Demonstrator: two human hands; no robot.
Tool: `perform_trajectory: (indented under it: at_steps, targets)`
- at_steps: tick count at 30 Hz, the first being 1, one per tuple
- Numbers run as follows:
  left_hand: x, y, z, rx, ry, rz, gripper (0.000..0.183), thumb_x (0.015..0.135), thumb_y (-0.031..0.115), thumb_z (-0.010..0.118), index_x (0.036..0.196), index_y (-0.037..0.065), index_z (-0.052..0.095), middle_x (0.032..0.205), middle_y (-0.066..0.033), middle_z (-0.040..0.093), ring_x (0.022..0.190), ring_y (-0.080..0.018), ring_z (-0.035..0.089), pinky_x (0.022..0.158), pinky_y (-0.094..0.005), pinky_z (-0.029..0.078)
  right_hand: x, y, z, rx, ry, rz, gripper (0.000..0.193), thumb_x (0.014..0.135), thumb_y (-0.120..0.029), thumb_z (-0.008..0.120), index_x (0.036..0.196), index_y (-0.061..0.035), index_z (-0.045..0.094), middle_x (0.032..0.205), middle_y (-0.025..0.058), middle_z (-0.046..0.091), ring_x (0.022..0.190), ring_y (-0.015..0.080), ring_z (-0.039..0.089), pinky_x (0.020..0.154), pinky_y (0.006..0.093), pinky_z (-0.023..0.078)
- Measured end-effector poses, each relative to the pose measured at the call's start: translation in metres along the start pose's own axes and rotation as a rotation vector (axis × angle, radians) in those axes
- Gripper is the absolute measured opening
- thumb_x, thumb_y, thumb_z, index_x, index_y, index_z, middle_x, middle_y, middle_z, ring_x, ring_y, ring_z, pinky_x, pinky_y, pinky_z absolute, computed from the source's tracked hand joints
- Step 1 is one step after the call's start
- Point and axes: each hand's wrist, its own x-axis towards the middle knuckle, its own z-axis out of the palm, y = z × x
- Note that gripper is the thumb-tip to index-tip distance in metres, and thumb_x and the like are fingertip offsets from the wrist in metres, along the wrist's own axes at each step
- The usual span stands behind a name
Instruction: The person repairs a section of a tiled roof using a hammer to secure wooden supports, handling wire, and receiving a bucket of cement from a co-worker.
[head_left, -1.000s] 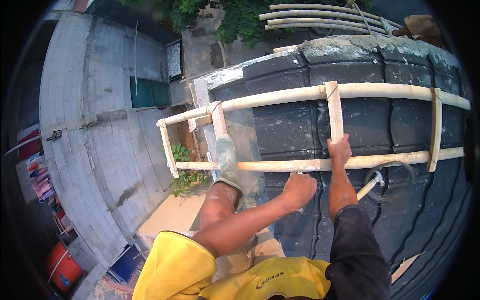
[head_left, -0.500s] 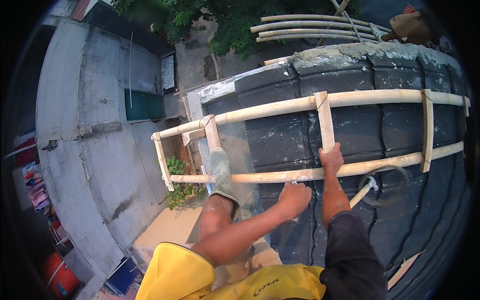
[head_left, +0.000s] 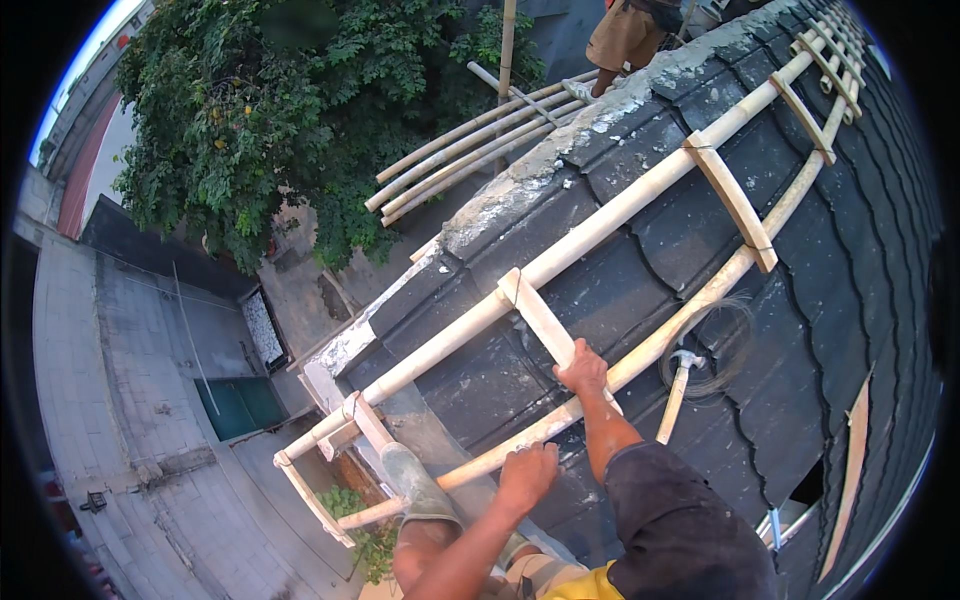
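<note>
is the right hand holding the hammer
No, the hammer lies on the dark roof, while the right hand grips a wooden rung.

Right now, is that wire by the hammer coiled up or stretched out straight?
Coiled: the wire lies in loose loops on the dark roof tiles beside the bamboo ladder, overlapping the hammer.

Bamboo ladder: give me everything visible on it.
The ladder has two long, pale round poles that look like bamboo, joined by flat, wood-like rungs tied with thin dark binding. It slants across the dark tiled roof, its lower-left end jutting past the roof edge; where the far end stops is unclear. The right hand grips a rung near the closer pole; a boot is on the ladder farther down. Whether the left hand touches the pole is unclear.
</note>
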Motion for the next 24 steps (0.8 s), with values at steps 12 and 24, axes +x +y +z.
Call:
perform_trajectory:
  at_steps: [12, 24]
  targets:
    - [-0.007, -0.005, 0.002, -0.006, -0.007, 0.021, 0.035, 0.086, 0.034, 0.070, 0.099, 0.003, 0.061, 0.094, -0.0181, 0.068, 0.085, -0.0360, 0.070, 0.071, -0.0483, 0.055, 0.001, -0.002, 0.000, 0.016, 0.004, 0.005, 0.066, 0.070, -0.046, 0.081, 0.114, -0.0092, 0.048, 0.110, 0.0167, 0.067, 0.104, 0.0354, 0.066, 0.088, 0.0449, 0.052]
    - [-0.004, -0.007, -0.004, 0.023, -0.096, -0.009, 0.038, 0.087, 0.039, 0.068, 0.100, 0.004, 0.062, 0.098, -0.0178, 0.068, 0.087, -0.0358, 0.070, 0.075, -0.0491, 0.054, -0.004, 0.006, -0.001, 0.040, -0.002, 0.007, 0.067, 0.070, -0.048, 0.080, 0.115, -0.0087, 0.048, 0.110, 0.0174, 0.067, 0.104, 0.0350, 0.066, 0.089, 0.0449, 0.052]
